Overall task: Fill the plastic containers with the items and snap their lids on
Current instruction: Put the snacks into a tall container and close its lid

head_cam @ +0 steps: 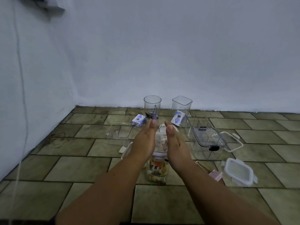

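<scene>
My left hand [143, 140] and my right hand [176, 147] are held out side by side over the tiled floor, palms facing each other, fingers straight, nothing in them. Between and under them stands a clear container [159, 140] with items inside, partly hidden. A snack packet [157, 172] lies nearer me. At the back, a round clear jar [152, 103] holds binder clips [151, 114], and a square clear jar [181, 103] stands beside it. Two small blue boxes [138, 120] [178, 118] lie near the jars.
A shallow clear tray [119, 131] lies at the left. A large clear container with a dark-rimmed lid [208, 137] stands right, a loose lid [233, 141] behind it. A small white-rimmed lidded box [238, 172] and a pink clip [214, 174] lie front right. Walls close the back and left.
</scene>
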